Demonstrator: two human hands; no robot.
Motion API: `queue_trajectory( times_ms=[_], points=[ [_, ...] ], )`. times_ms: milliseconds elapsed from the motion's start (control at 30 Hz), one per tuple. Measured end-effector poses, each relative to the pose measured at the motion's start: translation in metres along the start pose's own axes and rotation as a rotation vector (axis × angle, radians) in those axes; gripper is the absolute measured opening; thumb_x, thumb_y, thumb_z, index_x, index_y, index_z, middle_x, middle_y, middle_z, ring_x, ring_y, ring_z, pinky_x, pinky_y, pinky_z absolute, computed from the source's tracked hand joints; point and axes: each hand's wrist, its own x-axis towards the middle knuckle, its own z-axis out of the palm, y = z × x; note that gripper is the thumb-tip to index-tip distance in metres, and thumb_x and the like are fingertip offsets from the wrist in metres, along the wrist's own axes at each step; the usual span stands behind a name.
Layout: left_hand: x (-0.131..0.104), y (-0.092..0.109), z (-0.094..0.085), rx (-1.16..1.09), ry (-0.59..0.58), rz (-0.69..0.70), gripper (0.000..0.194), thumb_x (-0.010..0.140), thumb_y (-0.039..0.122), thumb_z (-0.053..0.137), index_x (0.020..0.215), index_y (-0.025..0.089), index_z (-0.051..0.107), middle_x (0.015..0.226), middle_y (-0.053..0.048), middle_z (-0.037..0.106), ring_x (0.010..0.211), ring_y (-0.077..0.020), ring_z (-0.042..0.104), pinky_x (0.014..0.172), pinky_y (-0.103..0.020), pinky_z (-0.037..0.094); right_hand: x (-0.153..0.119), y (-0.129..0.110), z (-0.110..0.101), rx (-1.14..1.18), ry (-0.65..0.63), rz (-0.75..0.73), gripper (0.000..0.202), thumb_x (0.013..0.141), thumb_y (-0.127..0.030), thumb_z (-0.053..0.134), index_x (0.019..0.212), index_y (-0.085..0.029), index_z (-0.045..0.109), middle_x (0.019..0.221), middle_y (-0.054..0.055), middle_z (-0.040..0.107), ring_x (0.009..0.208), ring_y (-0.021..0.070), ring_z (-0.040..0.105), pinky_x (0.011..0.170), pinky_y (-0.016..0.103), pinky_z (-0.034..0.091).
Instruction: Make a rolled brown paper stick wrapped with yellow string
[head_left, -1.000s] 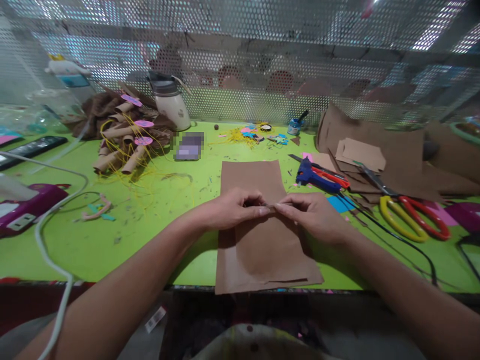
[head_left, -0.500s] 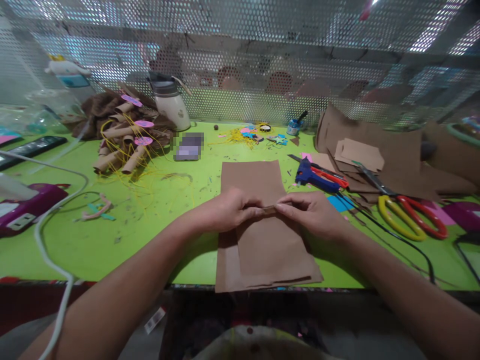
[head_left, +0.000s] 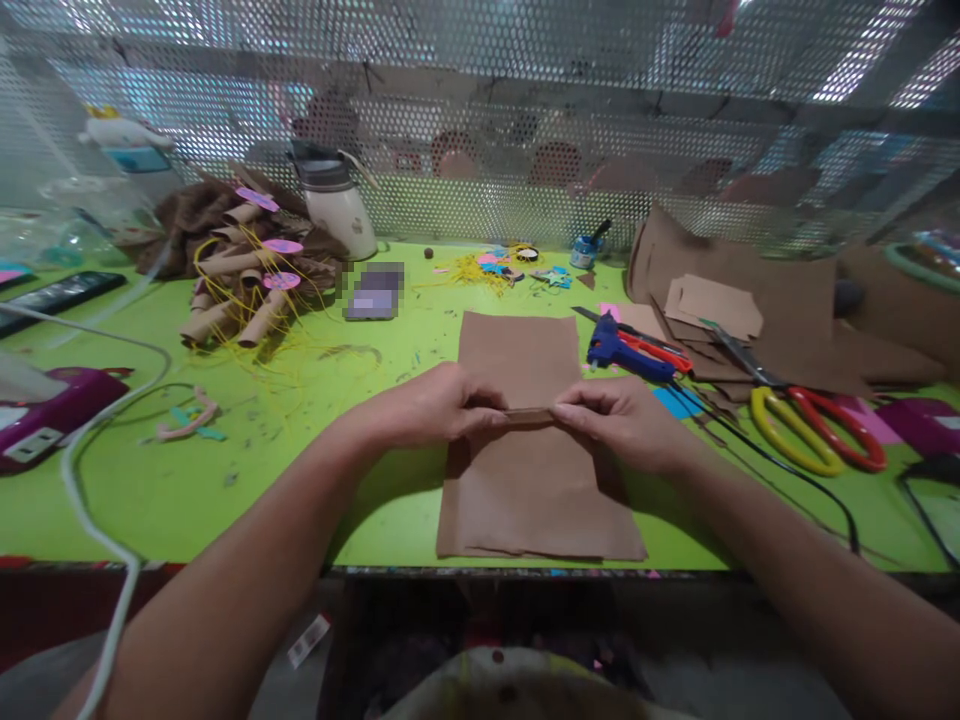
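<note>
Brown paper sheets lie in a stack at the table's front edge. Across their middle runs a narrow rolled edge of brown paper, raised off the sheets below. My left hand pinches the left end of this roll between thumb and fingers. At the right end, my right hand is closed on it in the same way, thumb toward me. The fingertips hide both ends of the roll.
Right of the sheets lie a blue glue gun, red-and-yellow scissors and more brown paper. Paper rolls with yellow string, a phone and a jug stand or lie to the left. A white cable crosses the left side.
My left hand has slid left along the paper, so a longer stretch of roll shows between my hands. The loose top sheet now lines up more closely with the one beneath.
</note>
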Motion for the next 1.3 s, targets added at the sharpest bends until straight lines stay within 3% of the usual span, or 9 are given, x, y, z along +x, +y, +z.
queue_trajectory(
  times_ms=[400,533,633,700,767,867,1100,1200,1300],
  points=[
    [-0.002,0.006,-0.001,0.0,0.011,0.039,0.029,0.085,0.038,0.047,0.074,0.015,0.061,0.054,0.002,0.055,0.05,-0.0089,0.047,0.05,-0.019,0.032,0.002,0.006,-0.004,0.201,-0.029,0.089,0.029,0.074,-0.043,0.066,0.065,-0.015,0.06,0.049,-0.005,0.04,0.045,0.0071,0.03,0.043,0.023,0.021],
    [-0.002,0.004,-0.001,-0.244,-0.026,0.065,0.03,0.084,0.043,0.049,0.079,0.014,0.059,0.059,0.002,0.051,0.054,-0.0095,0.048,0.052,-0.02,0.036,0.002,0.0,-0.009,0.355,0.005,0.104,0.037,0.078,-0.052,0.058,0.068,-0.017,0.063,0.056,0.001,0.054,0.051,0.0127,0.047,0.047,0.025,0.035],
    [0.0,0.004,0.0,-0.428,-0.023,0.054,0.032,0.083,0.046,0.051,0.081,0.014,0.056,0.063,0.003,0.047,0.057,-0.0093,0.047,0.056,-0.021,0.039,0.001,-0.007,-0.01,0.464,0.061,0.085,0.046,0.084,-0.058,0.044,0.085,-0.018,0.067,0.072,0.007,0.065,0.064,0.0199,0.06,0.055,0.032,0.046],
    [0.001,0.005,0.002,-0.461,-0.039,0.071,0.031,0.083,0.045,0.051,0.081,0.014,0.055,0.066,0.003,0.046,0.06,-0.0089,0.045,0.059,-0.021,0.039,-0.001,-0.009,-0.01,0.424,-0.003,0.041,0.039,0.081,-0.051,0.055,0.105,-0.021,0.064,0.086,0.007,0.068,0.072,0.0211,0.063,0.061,0.033,0.049],
    [0.002,0.006,0.003,-0.436,-0.065,0.105,0.029,0.084,0.043,0.051,0.083,0.014,0.057,0.069,0.002,0.047,0.064,-0.0091,0.043,0.063,-0.02,0.037,-0.003,-0.01,-0.009,0.338,-0.162,-0.029,0.045,0.075,-0.042,0.066,0.116,-0.024,0.06,0.099,0.007,0.067,0.083,0.0217,0.064,0.068,0.033,0.051],
    [0.003,0.005,0.003,-0.373,-0.077,0.128,0.03,0.086,0.042,0.048,0.085,0.015,0.058,0.072,0.002,0.047,0.069,-0.0101,0.042,0.065,-0.02,0.035,-0.005,-0.012,-0.008,0.197,-0.299,-0.152,0.037,0.077,-0.037,0.065,0.111,-0.022,0.064,0.105,0.008,0.065,0.093,0.0219,0.061,0.077,0.034,0.05],
    [0.006,0.005,0.009,-0.343,-0.125,0.163,0.034,0.088,0.042,0.042,0.075,0.014,0.056,0.068,0.002,0.045,0.066,-0.0101,0.041,0.064,-0.022,0.035,-0.004,-0.013,-0.001,0.067,-0.127,-0.371,0.021,0.074,-0.033,0.069,0.09,-0.019,0.069,0.097,0.008,0.062,0.087,0.019,0.06,0.079,0.035,0.049],
    [0.006,0.007,0.013,-0.362,-0.105,0.157,0.031,0.086,0.039,0.045,0.082,0.014,0.061,0.073,-0.001,0.055,0.068,-0.0122,0.046,0.065,-0.025,0.039,-0.004,-0.007,-0.001,0.142,-0.077,-0.274,0.023,0.075,-0.038,0.067,0.09,-0.021,0.07,0.093,0.008,0.065,0.086,0.0211,0.061,0.075,0.036,0.05],
    [0.006,0.006,0.015,-0.345,0.037,0.099,0.024,0.083,0.032,0.05,0.084,0.014,0.066,0.078,-0.003,0.062,0.071,-0.0141,0.051,0.066,-0.026,0.041,-0.003,-0.004,-0.007,0.192,-0.102,-0.166,0.027,0.08,-0.039,0.061,0.099,-0.021,0.069,0.094,0.007,0.068,0.086,0.0217,0.062,0.075,0.035,0.051]
  ],
)
